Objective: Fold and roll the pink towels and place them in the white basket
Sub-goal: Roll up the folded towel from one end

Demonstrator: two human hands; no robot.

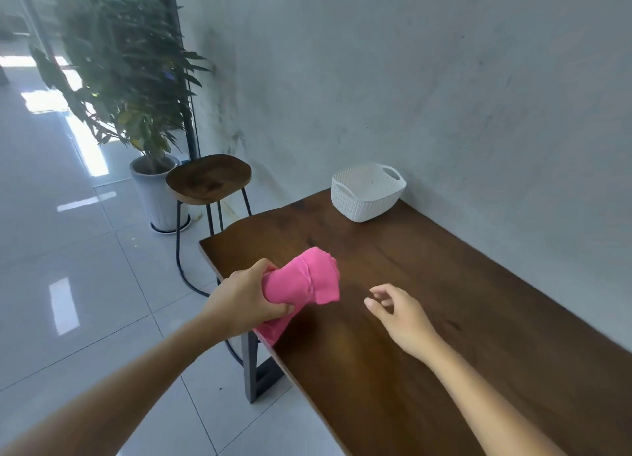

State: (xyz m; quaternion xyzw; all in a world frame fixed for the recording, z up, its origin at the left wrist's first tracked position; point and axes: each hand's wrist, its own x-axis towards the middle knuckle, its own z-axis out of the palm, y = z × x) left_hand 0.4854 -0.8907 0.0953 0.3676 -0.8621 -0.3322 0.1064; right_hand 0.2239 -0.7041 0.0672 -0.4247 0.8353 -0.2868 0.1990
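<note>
Head view: left hand (pixel 244 300) grips pink towel (pixel 302 279); right hand (pixel 398 313) loose.

Both forearms (pixel 136 380) are bare — the left hand (pixel 241 301) and right hand (pixel 402 320) likewise.

We see a dark wooden table (pixel 427 301) standing along a grey wall (pixel 444 79) on a dark metal leg (pixel 251 370). A white basket (pixel 367 194) sits directly on its far end, near the wall. A pink towel (pixel 301 284) overlaps the left edge; we cannot tell whether it rests on the wood.
</note>
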